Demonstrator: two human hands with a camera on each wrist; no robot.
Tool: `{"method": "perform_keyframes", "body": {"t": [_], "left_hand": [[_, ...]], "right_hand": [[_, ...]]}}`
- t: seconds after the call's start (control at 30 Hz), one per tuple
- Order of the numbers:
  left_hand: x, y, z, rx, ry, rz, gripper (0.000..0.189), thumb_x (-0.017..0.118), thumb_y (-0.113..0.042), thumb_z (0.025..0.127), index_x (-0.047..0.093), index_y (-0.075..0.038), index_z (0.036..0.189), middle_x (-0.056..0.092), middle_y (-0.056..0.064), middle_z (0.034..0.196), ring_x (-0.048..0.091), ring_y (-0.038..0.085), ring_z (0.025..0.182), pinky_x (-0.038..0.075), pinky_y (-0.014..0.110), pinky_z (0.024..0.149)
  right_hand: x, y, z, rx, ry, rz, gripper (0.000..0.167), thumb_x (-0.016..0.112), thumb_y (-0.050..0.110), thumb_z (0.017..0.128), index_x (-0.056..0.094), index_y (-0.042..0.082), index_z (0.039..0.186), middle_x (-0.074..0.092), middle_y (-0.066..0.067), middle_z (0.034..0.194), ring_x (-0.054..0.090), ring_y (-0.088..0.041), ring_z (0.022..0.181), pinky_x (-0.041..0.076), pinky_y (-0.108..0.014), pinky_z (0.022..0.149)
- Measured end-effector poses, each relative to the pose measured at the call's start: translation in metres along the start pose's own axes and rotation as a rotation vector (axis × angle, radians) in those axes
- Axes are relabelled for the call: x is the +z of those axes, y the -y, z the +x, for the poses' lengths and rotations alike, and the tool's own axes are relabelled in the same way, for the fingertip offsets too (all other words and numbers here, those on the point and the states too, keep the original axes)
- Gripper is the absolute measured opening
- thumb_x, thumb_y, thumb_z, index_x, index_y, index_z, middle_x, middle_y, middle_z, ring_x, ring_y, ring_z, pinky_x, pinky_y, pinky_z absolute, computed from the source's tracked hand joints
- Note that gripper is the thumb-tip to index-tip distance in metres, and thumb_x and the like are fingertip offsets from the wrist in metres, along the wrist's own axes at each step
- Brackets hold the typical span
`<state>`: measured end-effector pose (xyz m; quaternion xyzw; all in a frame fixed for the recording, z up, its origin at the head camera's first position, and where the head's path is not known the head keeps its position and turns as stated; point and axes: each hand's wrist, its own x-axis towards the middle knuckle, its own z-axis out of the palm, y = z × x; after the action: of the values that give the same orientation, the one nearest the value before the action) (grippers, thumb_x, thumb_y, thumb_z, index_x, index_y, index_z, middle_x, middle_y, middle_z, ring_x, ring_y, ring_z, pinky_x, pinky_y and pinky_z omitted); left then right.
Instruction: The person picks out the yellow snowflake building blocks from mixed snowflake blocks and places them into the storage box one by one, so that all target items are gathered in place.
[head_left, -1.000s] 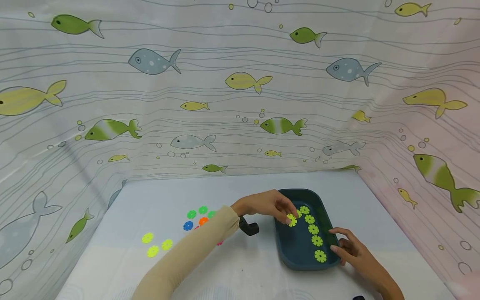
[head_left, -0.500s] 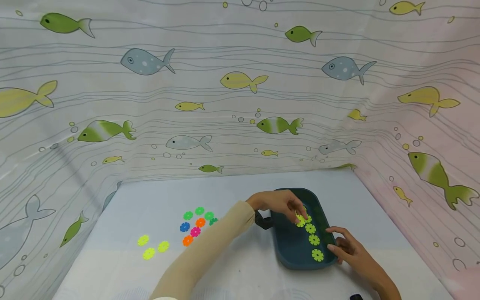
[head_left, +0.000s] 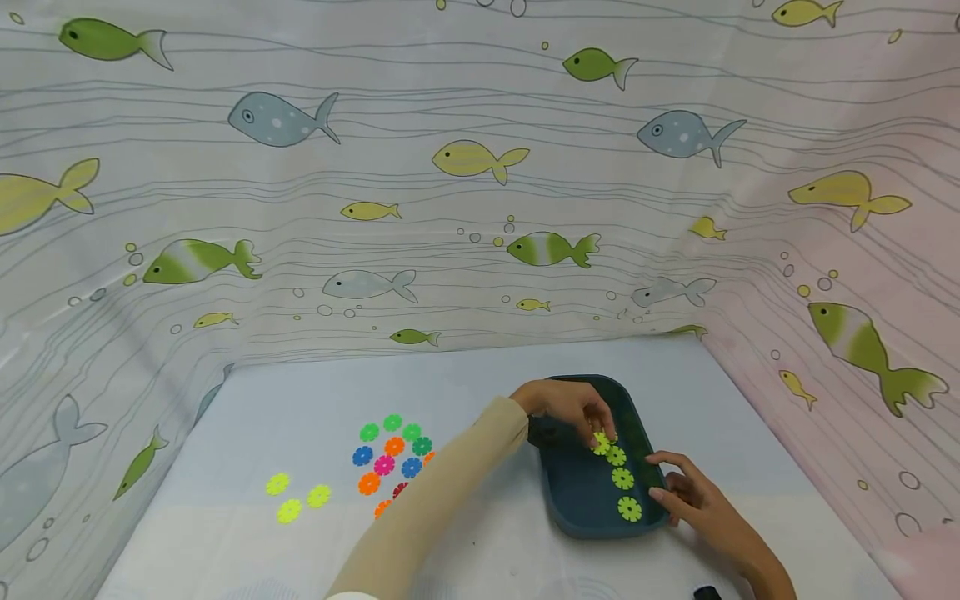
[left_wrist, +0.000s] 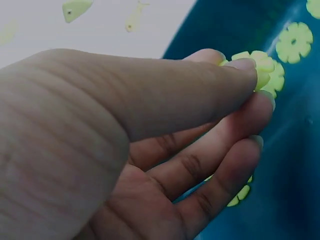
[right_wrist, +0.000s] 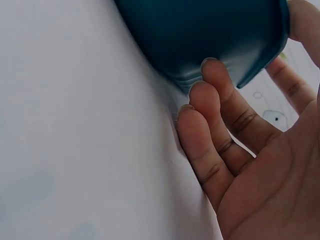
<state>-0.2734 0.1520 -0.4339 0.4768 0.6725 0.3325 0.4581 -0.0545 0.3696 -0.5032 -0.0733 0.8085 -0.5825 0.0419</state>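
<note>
My left hand (head_left: 566, 403) reaches over the dark blue tray (head_left: 579, 498) and pinches a yellow notched plastic disc (left_wrist: 260, 65) between thumb and fingertips. Below that disc, a row of yellow discs (head_left: 622, 478) lies along the tray floor, its far end hidden by the fingers. In the head view my right hand (head_left: 701, 504) is at the tray's near right side. Its thumb is on the rim and curled fingers (right_wrist: 197, 132) reach the outer wall in the right wrist view.
Left of the tray, a loose group of green, blue, orange and pink discs (head_left: 384, 465) lies on the white table (head_left: 247, 567), partly behind the left sleeve (head_left: 442, 492). Several yellow discs (head_left: 289, 511) lie farther left. A fish-print curtain (head_left: 450, 225) surrounds the table.
My left hand has moved right, carrying the yellow disc from the tray's left part to the row of discs. The right hand stays at the rim; the head view has shifted slightly.
</note>
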Motion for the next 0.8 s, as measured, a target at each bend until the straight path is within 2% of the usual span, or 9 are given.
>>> {"method": "perform_keyframes", "body": {"t": [0.23,0.43,0.63,0.8], "left_hand": [[0.000,0.006,0.002,-0.051,-0.040,0.113,0.023,0.075,0.005,0.090,0.074,0.000,0.112,0.070,0.009,0.090,0.070,0.017,0.080,0.058,0.026,0.073],[-0.002,0.013,0.002,-0.052,-0.073,0.184,0.022,0.076,0.003,0.090,0.075,-0.004,0.111,0.067,0.004,0.085,0.063,0.012,0.074,0.055,0.023,0.070],[0.001,0.012,0.005,-0.068,-0.065,0.264,0.022,0.080,0.002,0.087,0.077,-0.006,0.108,0.070,0.001,0.092,0.063,0.010,0.080,0.054,0.021,0.071],[0.003,0.013,0.008,-0.101,-0.088,0.363,0.020,0.082,-0.002,0.086,0.078,-0.010,0.105,0.069,-0.003,0.092,0.063,0.008,0.082,0.053,0.019,0.072]], "right_hand": [[0.000,-0.001,0.000,-0.005,0.000,0.012,0.048,0.058,0.010,0.106,0.038,0.007,0.149,0.050,-0.005,0.075,0.057,-0.030,0.060,0.054,-0.037,0.062],[0.000,0.000,0.000,0.007,-0.006,0.017,0.048,0.059,0.010,0.105,0.038,0.007,0.149,0.050,-0.007,0.076,0.057,-0.030,0.061,0.054,-0.037,0.062],[0.000,-0.001,0.000,0.023,-0.013,0.006,0.049,0.060,0.012,0.105,0.038,0.007,0.149,0.048,-0.007,0.077,0.058,-0.029,0.061,0.054,-0.037,0.063],[-0.001,0.000,0.000,0.018,-0.004,0.008,0.048,0.059,0.012,0.106,0.038,0.008,0.149,0.048,-0.006,0.076,0.058,-0.029,0.061,0.053,-0.037,0.063]]}}
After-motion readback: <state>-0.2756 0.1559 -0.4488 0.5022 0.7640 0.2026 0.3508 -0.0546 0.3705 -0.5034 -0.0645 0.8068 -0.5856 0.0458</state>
